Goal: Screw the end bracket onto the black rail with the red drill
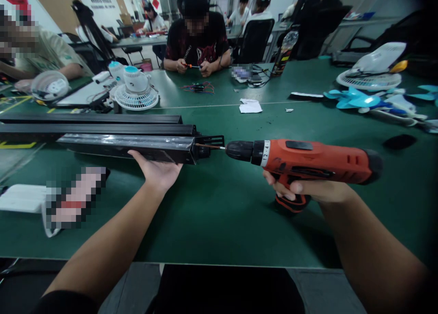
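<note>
In the head view, my right hand (308,191) is wrapped round the grip of an orange and black cordless drill (318,156), which points left. A long thin bit (214,146) runs from its chuck to the right end of a long black bar-shaped housing (137,149) with shiny film on top. Whether the bit's tip sits in a screw there, I cannot tell. My left hand (160,171) supports this housing from beneath near its right end, thumb against the front side and the other fingers hidden. Black brackets (215,139) stick out at that end.
Two more long black bars (102,129) lie just behind. Left of my forearm are a phone (80,195) and a white box (22,197). Fan parts (362,99) lie at the right; a fan (137,92) stands back left. A person (196,40) works across the green table (212,222).
</note>
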`<state>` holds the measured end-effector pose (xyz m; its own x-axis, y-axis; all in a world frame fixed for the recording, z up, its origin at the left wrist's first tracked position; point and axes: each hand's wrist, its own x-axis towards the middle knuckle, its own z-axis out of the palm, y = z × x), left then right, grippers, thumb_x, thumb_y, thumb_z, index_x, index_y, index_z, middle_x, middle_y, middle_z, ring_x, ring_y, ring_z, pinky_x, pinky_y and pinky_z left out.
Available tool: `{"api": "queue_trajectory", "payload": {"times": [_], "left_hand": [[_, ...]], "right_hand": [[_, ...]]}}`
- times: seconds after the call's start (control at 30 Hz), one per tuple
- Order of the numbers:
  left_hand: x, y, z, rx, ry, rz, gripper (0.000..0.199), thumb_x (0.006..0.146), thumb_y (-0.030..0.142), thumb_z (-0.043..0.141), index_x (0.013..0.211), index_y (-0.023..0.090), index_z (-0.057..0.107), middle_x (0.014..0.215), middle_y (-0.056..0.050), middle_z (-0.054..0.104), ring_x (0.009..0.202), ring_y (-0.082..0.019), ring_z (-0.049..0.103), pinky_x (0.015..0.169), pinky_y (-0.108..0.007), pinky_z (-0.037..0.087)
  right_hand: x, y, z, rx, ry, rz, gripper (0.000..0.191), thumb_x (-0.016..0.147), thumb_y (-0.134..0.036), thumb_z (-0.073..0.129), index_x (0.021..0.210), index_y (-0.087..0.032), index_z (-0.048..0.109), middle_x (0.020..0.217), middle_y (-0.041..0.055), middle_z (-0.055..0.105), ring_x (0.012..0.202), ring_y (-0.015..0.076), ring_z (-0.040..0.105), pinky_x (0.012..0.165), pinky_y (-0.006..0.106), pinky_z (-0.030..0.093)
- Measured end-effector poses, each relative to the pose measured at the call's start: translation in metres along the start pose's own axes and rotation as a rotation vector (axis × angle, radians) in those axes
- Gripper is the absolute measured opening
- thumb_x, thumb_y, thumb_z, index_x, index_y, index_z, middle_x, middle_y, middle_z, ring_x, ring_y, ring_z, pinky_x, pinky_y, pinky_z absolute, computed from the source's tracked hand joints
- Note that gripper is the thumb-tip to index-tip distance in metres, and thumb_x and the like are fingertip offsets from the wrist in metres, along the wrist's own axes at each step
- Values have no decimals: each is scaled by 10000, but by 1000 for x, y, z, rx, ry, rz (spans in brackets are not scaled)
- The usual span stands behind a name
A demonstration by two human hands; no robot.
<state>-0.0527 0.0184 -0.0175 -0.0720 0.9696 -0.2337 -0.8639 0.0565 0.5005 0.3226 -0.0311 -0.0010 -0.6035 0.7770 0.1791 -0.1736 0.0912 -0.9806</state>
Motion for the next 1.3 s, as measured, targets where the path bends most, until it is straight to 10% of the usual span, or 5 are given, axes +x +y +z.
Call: {"api": "queue_trajectory", "payload": {"times": [1.3], "left_hand": [[6,3,-10,-57,-64,-30,1079,955,1079,358,1787,407,504,1794,-89,617,1740,-399,479,1352,-568,511]], "right_hand": [[2,1,0,0,-14,-17,342,957,-440,975,1219,-246,873,1015,38,773,572,82,646,525,211,600]]}}
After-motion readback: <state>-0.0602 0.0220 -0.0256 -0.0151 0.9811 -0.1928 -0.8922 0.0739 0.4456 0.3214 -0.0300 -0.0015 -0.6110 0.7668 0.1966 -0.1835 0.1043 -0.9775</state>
